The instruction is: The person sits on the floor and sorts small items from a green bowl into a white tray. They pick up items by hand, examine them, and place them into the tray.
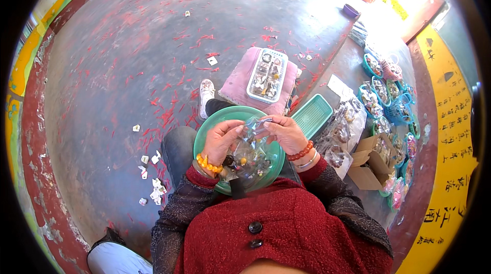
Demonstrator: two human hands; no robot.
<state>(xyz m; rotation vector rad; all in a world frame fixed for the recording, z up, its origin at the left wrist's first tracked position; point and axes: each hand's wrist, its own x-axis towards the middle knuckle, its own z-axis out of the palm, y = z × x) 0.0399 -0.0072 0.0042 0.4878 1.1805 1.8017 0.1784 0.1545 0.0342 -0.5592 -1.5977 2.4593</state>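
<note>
A clear plastic bag [253,127] is stretched between my two hands over a green basin [203,127] on my lap. My left hand [223,140] pinches the bag's left side between thumb and fingers. On the other side my right hand [286,133] grips the bag near its top edge. Small mixed beads and trinkets [254,165] lie in the basin below; clear plastic blurs which are inside the bag. My wrists carry a yellow bead bracelet [208,164] and a red bead bracelet [302,152].
Ahead, a divided clear box [267,75] of small parts rests on a pink cushion [236,86]. To the right are a green plastic tray [313,116], plastic bags [343,130], a cardboard box [369,164] and several filled baskets [398,110]. White scraps [157,190] litter the floor at left.
</note>
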